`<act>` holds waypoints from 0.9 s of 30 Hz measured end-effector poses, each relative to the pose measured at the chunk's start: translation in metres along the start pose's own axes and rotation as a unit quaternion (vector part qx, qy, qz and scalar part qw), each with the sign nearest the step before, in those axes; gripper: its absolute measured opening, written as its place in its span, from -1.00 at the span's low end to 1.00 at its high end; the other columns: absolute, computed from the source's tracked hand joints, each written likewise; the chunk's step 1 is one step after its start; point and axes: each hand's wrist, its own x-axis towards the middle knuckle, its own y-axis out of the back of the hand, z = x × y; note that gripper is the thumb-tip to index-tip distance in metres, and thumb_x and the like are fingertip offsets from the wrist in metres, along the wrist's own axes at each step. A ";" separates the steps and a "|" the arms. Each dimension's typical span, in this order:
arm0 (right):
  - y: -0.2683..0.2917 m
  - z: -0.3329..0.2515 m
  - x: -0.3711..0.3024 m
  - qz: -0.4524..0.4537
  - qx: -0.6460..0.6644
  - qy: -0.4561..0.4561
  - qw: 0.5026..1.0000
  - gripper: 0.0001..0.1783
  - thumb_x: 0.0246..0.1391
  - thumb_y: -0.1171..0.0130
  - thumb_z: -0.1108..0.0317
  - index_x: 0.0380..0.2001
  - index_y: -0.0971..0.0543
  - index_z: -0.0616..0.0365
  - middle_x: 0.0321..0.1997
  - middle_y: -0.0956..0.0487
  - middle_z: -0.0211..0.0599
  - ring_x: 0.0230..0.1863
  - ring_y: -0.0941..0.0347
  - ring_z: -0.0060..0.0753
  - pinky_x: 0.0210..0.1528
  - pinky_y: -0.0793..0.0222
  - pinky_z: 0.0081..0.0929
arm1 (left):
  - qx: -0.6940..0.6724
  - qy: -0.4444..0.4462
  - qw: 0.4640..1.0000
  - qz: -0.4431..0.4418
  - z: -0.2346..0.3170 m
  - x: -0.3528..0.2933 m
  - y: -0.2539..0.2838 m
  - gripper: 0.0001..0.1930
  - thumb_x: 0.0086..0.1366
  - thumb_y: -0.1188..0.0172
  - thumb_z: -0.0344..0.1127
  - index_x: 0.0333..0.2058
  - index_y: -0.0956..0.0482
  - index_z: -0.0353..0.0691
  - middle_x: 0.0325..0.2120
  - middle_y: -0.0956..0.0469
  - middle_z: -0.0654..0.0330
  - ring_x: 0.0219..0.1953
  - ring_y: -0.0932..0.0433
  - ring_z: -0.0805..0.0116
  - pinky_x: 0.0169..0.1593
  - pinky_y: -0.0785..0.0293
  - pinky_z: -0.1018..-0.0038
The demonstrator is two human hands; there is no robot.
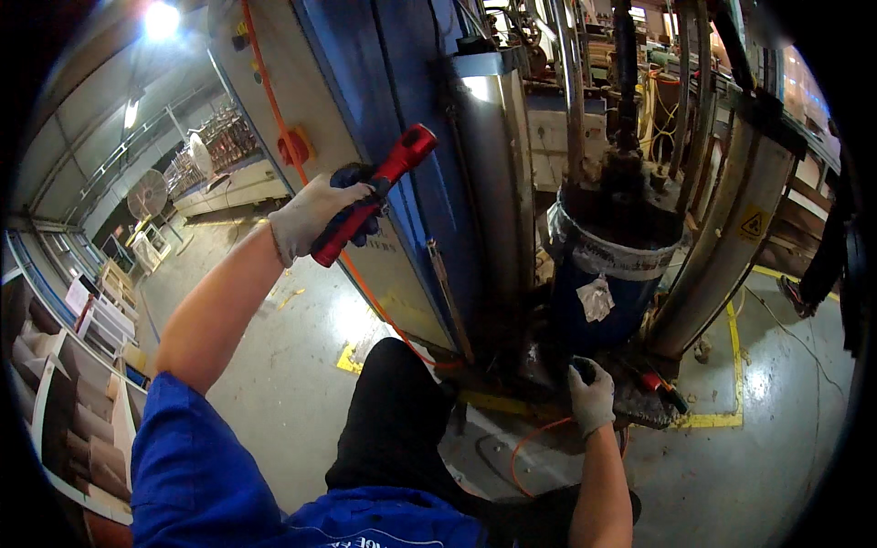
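My left hand point(320, 212), in a white glove with dark fingers, is raised in front of a blue and grey machine cabinet. It is wrapped round a red and black flashlight point(408, 153), which tilts up to the right. Low on the right, my gloved right hand point(592, 395) is at the dark machine base point(630, 402), just below a blue drum point(598, 306). Its dark fingers are curled; whatever they may hold is hidden. Beside that hand, a tool with a red and black handle point(660, 384) lies on the base.
Metal posts point(722, 237) flank the drum, and a plunger shaft point(626, 173) reaches into it. An orange hose point(370, 297) runs down the cabinet point(411, 247) to the floor. Yellow tape point(708, 420) edges the machine. Shelving with rolls point(91, 425) stands at left.
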 end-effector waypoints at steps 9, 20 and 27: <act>0.006 -0.013 -0.002 -0.014 0.009 -0.016 1.000 -0.67 0.12 -0.34 0.27 -0.11 -0.68 0.24 -0.17 -0.71 -0.11 -0.16 -0.64 -0.22 -0.02 -0.51 -0.35 | -0.079 -0.012 0.994 -0.073 -0.003 -0.003 0.004 -0.49 0.32 -0.23 -0.21 0.18 -0.34 -0.24 -0.23 -0.57 0.07 -0.35 -0.64 0.28 -0.37 -0.65 0.35; 0.005 -0.011 0.000 -0.011 0.022 -0.008 1.000 -0.67 0.12 -0.34 0.26 -0.11 -0.68 0.23 -0.18 -0.72 -0.12 -0.17 -0.65 -0.24 -0.04 -0.53 -0.36 | 0.011 -0.036 0.999 -0.031 0.008 -0.009 -0.006 -0.51 0.32 -0.17 -0.28 0.21 -0.38 -0.20 -0.29 -0.58 0.09 -0.31 -0.65 0.22 -0.34 -0.63 0.29; 0.005 -0.015 -0.001 -0.015 0.006 -0.013 1.000 -0.67 0.11 -0.34 0.26 -0.11 -0.68 0.22 -0.19 -0.72 -0.10 -0.17 -0.65 -0.22 -0.05 -0.52 -0.36 | 0.784 -0.365 0.458 0.208 0.027 -0.003 0.025 -0.50 0.20 -0.23 -0.26 0.17 -0.57 0.16 -0.11 -0.58 0.07 0.02 -0.54 0.02 0.14 -0.47 0.14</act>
